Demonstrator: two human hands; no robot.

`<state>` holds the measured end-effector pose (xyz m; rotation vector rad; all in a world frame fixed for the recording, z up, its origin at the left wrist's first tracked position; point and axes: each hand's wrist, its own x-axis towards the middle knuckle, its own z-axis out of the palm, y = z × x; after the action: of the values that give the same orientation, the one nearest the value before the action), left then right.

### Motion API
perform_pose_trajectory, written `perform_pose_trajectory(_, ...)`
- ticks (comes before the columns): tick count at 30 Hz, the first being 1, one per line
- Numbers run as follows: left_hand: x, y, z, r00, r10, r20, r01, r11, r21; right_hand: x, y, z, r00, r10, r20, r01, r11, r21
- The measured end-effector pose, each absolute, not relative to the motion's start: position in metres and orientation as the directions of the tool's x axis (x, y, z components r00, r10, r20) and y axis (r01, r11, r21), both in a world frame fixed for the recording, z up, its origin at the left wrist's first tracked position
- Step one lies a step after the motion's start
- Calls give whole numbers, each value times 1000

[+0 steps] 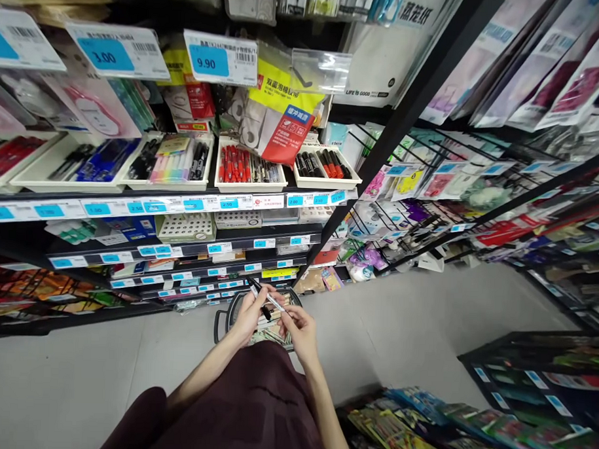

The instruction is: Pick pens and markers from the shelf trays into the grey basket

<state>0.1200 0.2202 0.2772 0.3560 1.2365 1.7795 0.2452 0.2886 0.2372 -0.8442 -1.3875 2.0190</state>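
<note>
In front of my body, my left hand [250, 318] is closed around a marker pen [273, 302] with a white printed barrel. Dark pen ends stick out past its fingers on the shelf side, and a short black piece shows below them. Whether these belong to one pen or two I cannot tell. The fingertips of my right hand [300, 330] pinch the near end of the white barrel. Beneath both hands a dark basket [218, 326] stands on the floor with several items in it, partly hidden by my hands and dark clothing.
Ahead is a store shelf with price labels [221, 58] and white trays of pens, including red pens [233, 164] and black markers [307, 164]. A yellow-and-red tape pack [282, 119] hangs above. A black post [406, 104] rises at right. Low display racks [534, 383] flank the grey floor [404, 320].
</note>
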Motion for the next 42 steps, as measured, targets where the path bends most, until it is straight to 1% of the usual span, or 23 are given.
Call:
perform_pose_trajectory(4,119,217,277,-529,800,-283,-519,-41,854,242,291,234,-576,793,-198,-132,-329,-935)
perform_pose_trajectory(8,120,216,272,-555,777,-299,-518,-41,854,240,295,225,-470,863,-186,-197,-308,-931)
perform_pose_trajectory(14,118,220,272,-553,764,-334,-548,-31,836,239,305,215,-361,913,-189,-290,-303,-908)
perform_pose_trajectory(18,117,224,276,-586,745,-318,-539,-66,840,243,313,212,-274,937,-217,-341,-305,-889)
perform_pose_trajectory(21,115,226,275,-624,726,-289,-520,-110,847,247,319,210,-241,939,-245,-373,-322,-870)
perform_pose_trajectory(23,114,226,274,-618,734,-282,-550,-147,822,250,322,210,-233,937,-262,-394,-337,-855)
perform_pose_trajectory(28,115,224,274,-526,792,-311,-688,-181,703,252,323,216,-248,926,-284,-491,-373,-787)
perform_pose_trajectory(32,118,224,276,-495,809,-317,-745,-208,634,251,321,219,-279,914,-295,-511,-401,-760)
perform_pose_trajectory(38,120,227,272,-455,835,-309,-779,-205,592,250,323,222,-311,918,-246,-550,-385,-741)
perform_pose_trajectory(42,121,227,269,-451,831,-326,-781,-191,595,251,335,243,-303,937,-174,-571,-325,-754)
